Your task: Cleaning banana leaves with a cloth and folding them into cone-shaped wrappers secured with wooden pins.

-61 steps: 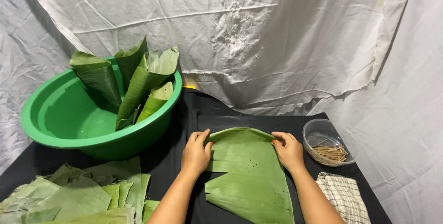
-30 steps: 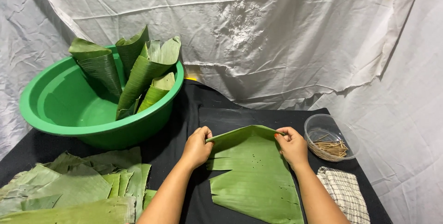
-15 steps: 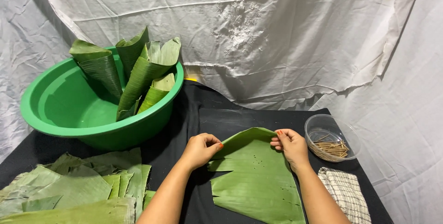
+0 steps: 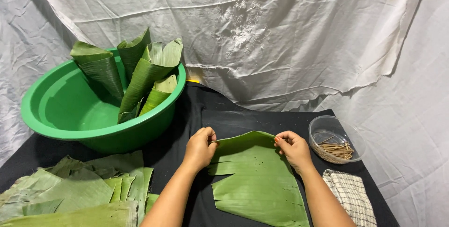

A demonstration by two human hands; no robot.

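A flat piece of green banana leaf (image 4: 257, 180) lies on the black cloth in front of me. My left hand (image 4: 200, 147) pinches the leaf's far left corner. My right hand (image 4: 293, 148) pinches its far right corner. Between the two hands the far edge of the leaf arches up off the cloth. The near part of the leaf still lies flat and has torn edges.
A big green basin (image 4: 61, 115) at the left holds several rolled leaf cones (image 4: 145, 75). A pile of flat leaves (image 4: 79, 189) lies at the near left. A clear bowl of small sticks (image 4: 336, 139) and a checked cloth (image 4: 351, 196) sit at the right. White sheets hang behind.
Both hands have closed on the leaf's far corners and drawn them slightly together and up, so the far edge now bows upward. The view has shifted a little.
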